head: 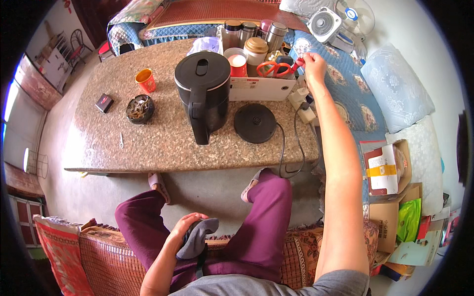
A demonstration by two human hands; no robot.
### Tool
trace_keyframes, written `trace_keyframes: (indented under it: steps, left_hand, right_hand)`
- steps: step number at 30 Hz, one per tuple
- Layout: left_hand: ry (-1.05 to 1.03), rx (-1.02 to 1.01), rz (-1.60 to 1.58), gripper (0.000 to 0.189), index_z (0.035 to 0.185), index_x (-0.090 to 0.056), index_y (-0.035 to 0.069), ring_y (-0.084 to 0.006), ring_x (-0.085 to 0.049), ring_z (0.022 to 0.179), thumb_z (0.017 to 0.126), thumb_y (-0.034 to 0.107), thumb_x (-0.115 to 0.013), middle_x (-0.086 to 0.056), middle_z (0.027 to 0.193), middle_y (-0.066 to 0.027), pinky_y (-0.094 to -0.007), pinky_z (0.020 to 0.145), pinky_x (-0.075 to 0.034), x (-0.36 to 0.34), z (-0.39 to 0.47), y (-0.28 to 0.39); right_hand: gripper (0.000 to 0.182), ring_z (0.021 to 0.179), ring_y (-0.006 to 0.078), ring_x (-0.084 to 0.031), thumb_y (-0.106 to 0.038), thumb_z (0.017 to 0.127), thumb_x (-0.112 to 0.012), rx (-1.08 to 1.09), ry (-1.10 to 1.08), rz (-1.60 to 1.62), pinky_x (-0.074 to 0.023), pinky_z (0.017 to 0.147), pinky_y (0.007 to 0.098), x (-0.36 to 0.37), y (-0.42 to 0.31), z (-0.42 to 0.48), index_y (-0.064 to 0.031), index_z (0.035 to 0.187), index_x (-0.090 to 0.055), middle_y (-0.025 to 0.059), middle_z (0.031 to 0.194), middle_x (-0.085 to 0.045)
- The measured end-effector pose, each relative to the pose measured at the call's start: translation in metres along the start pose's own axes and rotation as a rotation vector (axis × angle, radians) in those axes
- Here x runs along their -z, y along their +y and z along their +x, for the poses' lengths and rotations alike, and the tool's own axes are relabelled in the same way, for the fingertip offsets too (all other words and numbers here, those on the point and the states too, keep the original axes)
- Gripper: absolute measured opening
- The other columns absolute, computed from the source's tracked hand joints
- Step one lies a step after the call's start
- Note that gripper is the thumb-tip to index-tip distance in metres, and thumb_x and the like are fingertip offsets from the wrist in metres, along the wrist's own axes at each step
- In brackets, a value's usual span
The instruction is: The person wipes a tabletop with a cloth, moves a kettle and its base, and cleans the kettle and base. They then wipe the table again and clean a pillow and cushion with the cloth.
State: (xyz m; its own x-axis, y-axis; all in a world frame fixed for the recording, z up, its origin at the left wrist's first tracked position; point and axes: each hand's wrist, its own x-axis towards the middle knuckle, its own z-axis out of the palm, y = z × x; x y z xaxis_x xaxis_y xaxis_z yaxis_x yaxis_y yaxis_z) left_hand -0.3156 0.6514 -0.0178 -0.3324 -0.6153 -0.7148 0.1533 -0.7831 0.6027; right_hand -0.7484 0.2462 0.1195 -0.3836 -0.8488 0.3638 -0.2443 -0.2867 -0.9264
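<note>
Low over my lap, my left hand (pixel 188 226) grips a bunched grey cloth item (pixel 200 238); its exact kind is unclear. My right hand (pixel 314 68) reaches out to the right end of a white cardboard box (pixel 259 89) on the table, its fingers pinching a small red object (pixel 296 66) at the rim. Orange-handled scissors (pixel 274 69) stand in the box beside that red object. Behind them are a jar with a tan lid (pixel 256 50), a red cup (pixel 237 66) and several vacuum flasks (pixel 276 35).
On the granite-patterned table (pixel 166 148) stand a black electric kettle (pixel 207 92), its round base (pixel 255 124), an ashtray (pixel 140 109), an orange cup (pixel 146 80) and a small dark box (pixel 104 103). A power strip (pixel 301 105) with cords lies near my right forearm. Opened cartons (pixel 385 170) sit at right.
</note>
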Motion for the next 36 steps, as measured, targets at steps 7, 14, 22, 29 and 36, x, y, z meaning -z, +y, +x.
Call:
trace_keyframes:
  steps: [7,14,22,29,36]
  left_hand:
    - [-0.002,0.004,-0.016,0.027,0.107,-0.064,0.003,-0.013,-0.065,0.08,0.099,0.024,-0.048,-0.068,0.094,-0.0061,-0.0256,0.072,-0.052,0.003,0.001,-0.003]
    - [-0.04,-0.012,-0.023,0.027,0.106,-0.064,0.003,-0.0129,-0.065,0.076,0.099,0.023,-0.048,-0.068,0.092,-0.0057,-0.0256,0.069,-0.053,0.002,0.01,-0.005]
    - [-0.017,-0.03,-0.042,0.027,0.105,-0.064,0.002,-0.0142,-0.066,0.076,0.099,0.023,-0.047,-0.069,0.091,-0.0069,-0.0274,0.068,-0.054,0.008,0.006,-0.005]
    - [0.034,-0.009,-0.048,0.027,0.104,-0.064,0.001,-0.0149,-0.066,0.074,0.099,0.023,-0.047,-0.068,0.088,-0.0076,-0.0285,0.066,-0.055,-0.001,0.004,0.006]
    - [0.016,-0.001,-0.053,0.027,0.103,-0.064,0.002,-0.0147,-0.065,0.073,0.099,0.024,-0.048,-0.068,0.089,-0.0071,-0.0281,0.065,-0.054,-0.001,0.014,0.007]
  right_hand:
    - [0.014,0.065,0.0167,-0.07,-0.009,0.091,-0.061,0.126,-0.123,-0.245,-0.0547,0.058,0.0277,-0.013,-0.019,-0.002,0.0046,0.089,-0.065,0.0101,0.077,-0.069]
    - [0.017,0.069,0.0132,-0.065,-0.011,0.093,-0.059,-0.051,-0.224,-0.313,-0.0562,0.062,0.027,0.026,0.009,-0.004,0.0039,0.091,-0.065,0.0057,0.08,-0.065]
    - [0.019,0.058,0.0088,-0.057,-0.016,0.088,-0.07,-0.282,0.039,0.195,-0.0455,0.05,0.0218,0.041,0.024,-0.011,-0.0021,0.101,-0.068,0.0015,0.08,-0.066]
    - [0.014,0.06,0.0075,-0.055,-0.015,0.088,-0.067,-0.301,-0.075,-0.01,-0.0448,0.052,0.0218,0.032,0.021,-0.004,-0.0031,0.096,-0.072,-0.0002,0.08,-0.066]
    - [0.015,0.073,0.0164,-0.061,-0.007,0.093,-0.056,-0.485,-0.239,0.045,-0.0522,0.061,0.0288,0.037,0.031,0.011,0.0007,0.101,-0.065,0.0055,0.088,-0.065]
